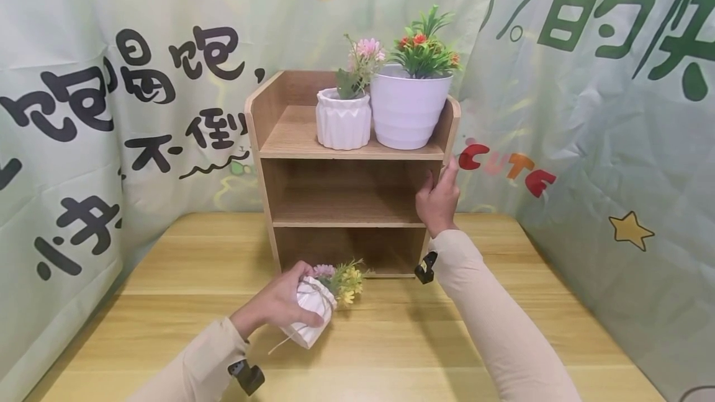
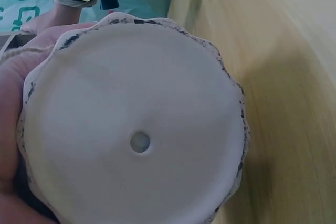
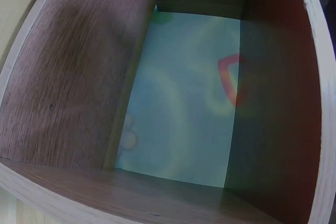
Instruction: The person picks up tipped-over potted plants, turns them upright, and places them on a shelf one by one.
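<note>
My left hand grips a white fluted flowerpot holding yellow and purple flowers, with string around the pot. The pot is tilted, its flowers pointing toward the wooden shelf and its base toward me. In the left wrist view the pot's round base shows a hole in the middle. My right hand holds the shelf's right side panel at the middle tier, thumb on the inner side. The right wrist view looks into a shelf compartment; that hand is out of sight there.
On the top tier, a small white pot with pink flowers stands left of a bigger white pot with red-orange flowers. The shelf stands on a wooden table. Printed curtains surround the table's back and sides.
</note>
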Available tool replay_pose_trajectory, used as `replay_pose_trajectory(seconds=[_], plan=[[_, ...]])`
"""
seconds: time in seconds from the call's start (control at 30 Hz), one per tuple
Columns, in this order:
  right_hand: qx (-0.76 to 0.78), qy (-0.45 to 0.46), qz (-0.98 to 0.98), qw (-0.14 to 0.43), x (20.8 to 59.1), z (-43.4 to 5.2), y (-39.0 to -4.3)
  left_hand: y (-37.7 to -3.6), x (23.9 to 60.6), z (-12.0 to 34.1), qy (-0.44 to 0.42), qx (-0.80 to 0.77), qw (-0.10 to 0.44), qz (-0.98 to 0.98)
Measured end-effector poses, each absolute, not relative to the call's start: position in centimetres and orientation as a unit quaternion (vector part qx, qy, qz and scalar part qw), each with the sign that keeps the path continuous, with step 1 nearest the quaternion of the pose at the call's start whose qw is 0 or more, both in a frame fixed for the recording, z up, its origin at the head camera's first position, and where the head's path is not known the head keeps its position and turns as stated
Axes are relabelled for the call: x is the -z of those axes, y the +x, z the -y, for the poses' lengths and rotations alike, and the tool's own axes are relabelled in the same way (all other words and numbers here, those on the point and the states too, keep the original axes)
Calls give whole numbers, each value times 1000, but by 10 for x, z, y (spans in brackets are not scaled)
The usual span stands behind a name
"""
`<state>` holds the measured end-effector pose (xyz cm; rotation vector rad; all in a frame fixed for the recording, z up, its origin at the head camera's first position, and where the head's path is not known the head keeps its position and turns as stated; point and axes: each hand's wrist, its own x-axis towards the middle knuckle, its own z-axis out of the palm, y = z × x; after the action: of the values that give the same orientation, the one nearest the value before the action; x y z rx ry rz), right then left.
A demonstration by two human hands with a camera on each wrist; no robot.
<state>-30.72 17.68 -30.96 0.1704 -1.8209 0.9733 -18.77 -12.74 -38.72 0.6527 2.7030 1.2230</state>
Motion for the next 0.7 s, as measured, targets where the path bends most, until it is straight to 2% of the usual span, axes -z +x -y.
replay_pose_trajectory(seconds=[0.7], plan=[[-407,76,752,514,310,-176,-308,-180,375,120,214,-378,-19,-900]])
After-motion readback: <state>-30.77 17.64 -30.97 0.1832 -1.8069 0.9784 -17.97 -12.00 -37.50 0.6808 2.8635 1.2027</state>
